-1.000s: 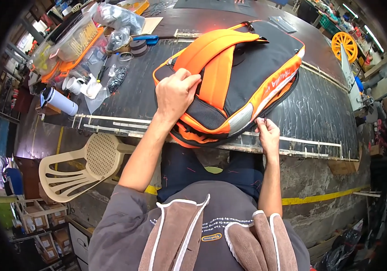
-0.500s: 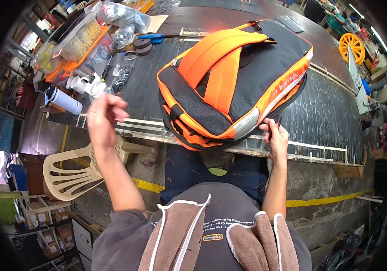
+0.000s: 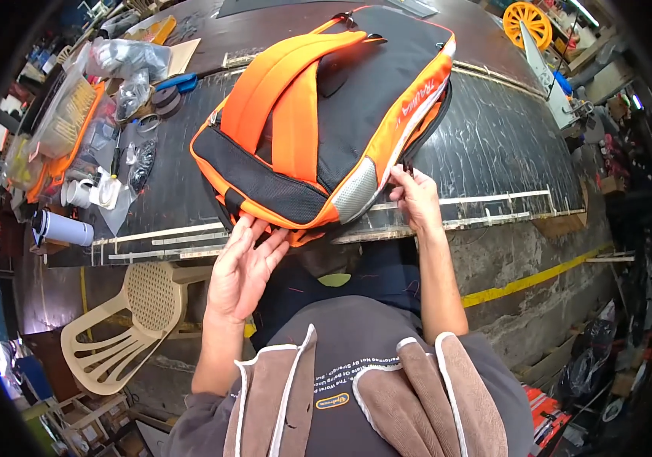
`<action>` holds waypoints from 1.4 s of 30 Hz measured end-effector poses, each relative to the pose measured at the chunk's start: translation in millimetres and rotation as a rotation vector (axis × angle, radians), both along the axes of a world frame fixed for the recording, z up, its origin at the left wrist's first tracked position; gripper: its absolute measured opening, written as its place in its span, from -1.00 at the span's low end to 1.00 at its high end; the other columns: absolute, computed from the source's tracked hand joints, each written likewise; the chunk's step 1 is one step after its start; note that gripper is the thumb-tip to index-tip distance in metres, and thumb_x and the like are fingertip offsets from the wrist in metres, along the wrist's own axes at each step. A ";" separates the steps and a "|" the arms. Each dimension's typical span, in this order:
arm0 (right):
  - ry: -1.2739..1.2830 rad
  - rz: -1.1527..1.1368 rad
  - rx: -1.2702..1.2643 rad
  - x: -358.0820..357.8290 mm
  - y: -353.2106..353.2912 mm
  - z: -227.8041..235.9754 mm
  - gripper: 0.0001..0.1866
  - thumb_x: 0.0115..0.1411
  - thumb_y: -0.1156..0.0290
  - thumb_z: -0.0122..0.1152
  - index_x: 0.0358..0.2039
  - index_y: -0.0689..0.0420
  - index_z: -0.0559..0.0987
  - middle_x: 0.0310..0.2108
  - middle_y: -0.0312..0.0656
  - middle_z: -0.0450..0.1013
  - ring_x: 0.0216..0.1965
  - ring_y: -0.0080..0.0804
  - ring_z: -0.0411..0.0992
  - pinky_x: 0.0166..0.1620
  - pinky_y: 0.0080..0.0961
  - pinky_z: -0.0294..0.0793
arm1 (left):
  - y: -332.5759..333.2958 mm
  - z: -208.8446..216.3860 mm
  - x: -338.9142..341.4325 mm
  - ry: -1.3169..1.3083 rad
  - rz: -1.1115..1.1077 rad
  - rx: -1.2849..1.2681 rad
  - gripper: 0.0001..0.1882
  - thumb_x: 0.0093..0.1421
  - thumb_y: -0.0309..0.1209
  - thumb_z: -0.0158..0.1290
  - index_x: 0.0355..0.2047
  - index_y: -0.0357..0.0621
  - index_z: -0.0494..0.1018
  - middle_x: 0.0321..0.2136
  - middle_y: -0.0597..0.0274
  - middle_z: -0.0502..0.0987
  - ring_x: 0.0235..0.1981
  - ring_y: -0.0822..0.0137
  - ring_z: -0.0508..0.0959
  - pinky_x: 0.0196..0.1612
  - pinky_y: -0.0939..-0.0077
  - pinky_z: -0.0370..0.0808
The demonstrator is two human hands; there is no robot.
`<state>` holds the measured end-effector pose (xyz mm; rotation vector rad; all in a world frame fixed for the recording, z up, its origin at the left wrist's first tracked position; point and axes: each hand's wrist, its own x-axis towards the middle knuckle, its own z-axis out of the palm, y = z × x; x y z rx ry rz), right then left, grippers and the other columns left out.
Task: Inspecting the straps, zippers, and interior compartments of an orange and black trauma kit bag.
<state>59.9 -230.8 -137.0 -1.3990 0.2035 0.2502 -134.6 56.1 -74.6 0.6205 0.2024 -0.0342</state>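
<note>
Backpack, orange and black: one, on black worktable, at twelve o'clock. Left hand, at its seven: palm up, fingers loosely spread, tips partly hidden under the edge; hold cannot be told. Right hand, at four: thumb and finger pinching side edge.

Big white letters run along the bright orange side of the orange and black cloth backpack. Small white words sit in bent rows on the front of the dark grey cloth shirt. Just below them, a little oval badge with an orange edge has tiny letters inside. Some of the shirt's words are covered.
</note>
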 end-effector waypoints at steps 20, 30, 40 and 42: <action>0.094 0.168 1.048 -17.4 52.5 49.9 -0.69 0.52 0.19 0.00 -0.04 0.14 0.58 -0.46 -0.28 0.53 -0.68 -0.65 0.19 -0.61 -0.65 0.11 | -24.7 -6.5 30.2 -0.328 0.054 -0.517 -0.49 0.59 -0.14 -0.17 0.41 -0.10 0.27 0.35 0.09 0.44 0.37 0.12 0.44 0.45 0.04 0.38; -0.158 0.053 0.697 -7.2 32.6 42.5 -0.72 0.50 0.15 0.15 -0.12 0.08 0.66 -0.26 -0.16 0.71 -0.70 -0.67 0.22 -0.63 -0.66 0.12 | -23.4 0.4 37.6 -0.293 0.188 0.025 -0.60 0.56 -0.31 -0.06 0.30 -0.22 0.37 0.16 0.04 0.59 0.14 0.17 0.64 0.21 0.16 0.65; -0.052 -0.165 0.526 -14.8 13.6 29.3 -0.80 0.42 0.21 0.30 -0.18 0.03 0.50 -0.30 -0.17 0.66 -0.62 -0.65 0.37 -0.64 -0.74 0.19 | -38.0 19.5 43.6 -0.325 0.241 0.573 -0.71 0.47 -0.41 0.12 -0.06 -0.49 0.60 -0.18 0.05 0.72 -0.17 0.32 0.72 -0.01 0.40 0.71; -0.048 -0.205 0.510 -16.5 12.9 30.7 -0.79 0.42 0.22 0.29 -0.17 0.05 0.50 -0.31 -0.17 0.66 -0.62 -0.64 0.37 -0.64 -0.74 0.19 | -42.8 18.4 48.8 -0.366 0.275 0.593 -0.74 0.45 -0.40 0.15 -0.06 -0.42 0.60 -0.20 0.16 0.72 -0.22 0.45 0.69 -0.12 0.46 0.72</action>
